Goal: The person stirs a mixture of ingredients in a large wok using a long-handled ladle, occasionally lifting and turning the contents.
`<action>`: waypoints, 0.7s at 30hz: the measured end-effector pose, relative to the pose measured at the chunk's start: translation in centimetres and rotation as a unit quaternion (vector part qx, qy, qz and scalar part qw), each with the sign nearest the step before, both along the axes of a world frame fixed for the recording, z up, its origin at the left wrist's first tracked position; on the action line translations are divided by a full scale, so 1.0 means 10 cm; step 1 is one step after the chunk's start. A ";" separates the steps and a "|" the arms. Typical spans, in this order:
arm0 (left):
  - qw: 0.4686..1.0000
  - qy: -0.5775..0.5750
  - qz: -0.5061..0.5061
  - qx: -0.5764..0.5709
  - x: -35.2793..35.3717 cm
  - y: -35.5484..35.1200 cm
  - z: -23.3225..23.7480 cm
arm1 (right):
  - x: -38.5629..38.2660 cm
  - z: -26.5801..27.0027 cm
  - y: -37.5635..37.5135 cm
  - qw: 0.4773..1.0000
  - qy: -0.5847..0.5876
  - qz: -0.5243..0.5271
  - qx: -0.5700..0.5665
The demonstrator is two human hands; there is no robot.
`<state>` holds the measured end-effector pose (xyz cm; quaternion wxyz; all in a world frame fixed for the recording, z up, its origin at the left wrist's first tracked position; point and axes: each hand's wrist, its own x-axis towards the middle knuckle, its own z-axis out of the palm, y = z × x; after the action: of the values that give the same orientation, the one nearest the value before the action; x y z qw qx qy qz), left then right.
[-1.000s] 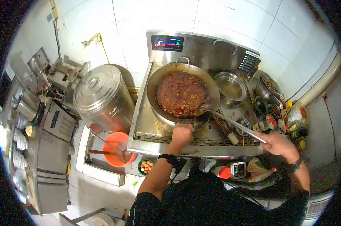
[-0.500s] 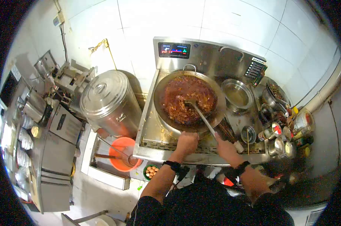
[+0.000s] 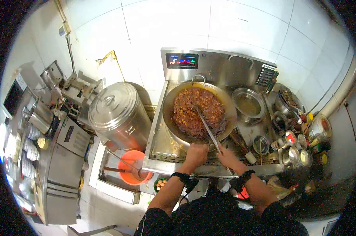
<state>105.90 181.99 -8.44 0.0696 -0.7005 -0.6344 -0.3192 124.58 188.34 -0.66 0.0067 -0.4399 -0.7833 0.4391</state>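
Observation:
A large steel wok (image 3: 168, 114) on the stove holds dark red-brown, chunky, oily food (image 3: 193, 108). My right hand (image 3: 228, 158) is wrapped round the long metal handle of a ladle (image 3: 209, 131), whose head is sunk in the food near the middle of the wok. At the wok's near edge, my left hand (image 3: 197, 154) is closed; what its fingers grip is hidden.
A tall lidded steel pot (image 3: 115, 110) stands left of the stove (image 3: 156, 145). Right of the wok are a round metal pan (image 3: 248, 104), a brush (image 3: 241, 145), a small bowl (image 3: 261, 144) and several seasoning containers. An orange basin (image 3: 133, 177) sits lower left.
The ladle's handle has slid toward me through my right hand's area, and its lower end now shows below the hand. The food has shifted in the wok. The whole view has moved slightly.

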 end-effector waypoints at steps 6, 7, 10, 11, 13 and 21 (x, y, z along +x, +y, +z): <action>0.999 0.037 0.012 -0.017 0.03 -0.04 0.04 | 0.36 0.31 -0.02 0.998 -0.001 0.054 -0.037; 0.999 0.041 0.010 -0.018 0.04 -0.03 0.02 | 0.45 0.31 0.02 0.998 -0.013 0.056 -0.034; 1.000 0.019 -0.011 0.005 0.01 -0.04 0.09 | 0.77 0.34 0.12 0.995 -0.066 0.073 -0.015; 1.000 0.022 -0.002 0.005 0.02 -0.06 0.10 | 0.84 0.46 0.14 0.992 -0.095 0.086 0.001; 0.999 0.029 0.017 0.008 0.04 -0.06 0.12 | 0.98 0.63 0.17 0.986 -0.132 0.101 0.029; 1.000 -0.024 0.001 -0.003 -0.02 -0.03 0.06 | 1.24 0.78 0.24 0.915 -0.265 0.144 0.270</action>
<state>105.74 181.72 -7.86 0.0527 -0.6921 -0.6378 -0.3338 136.95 190.77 7.10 -0.1456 -0.4041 -0.8999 0.0749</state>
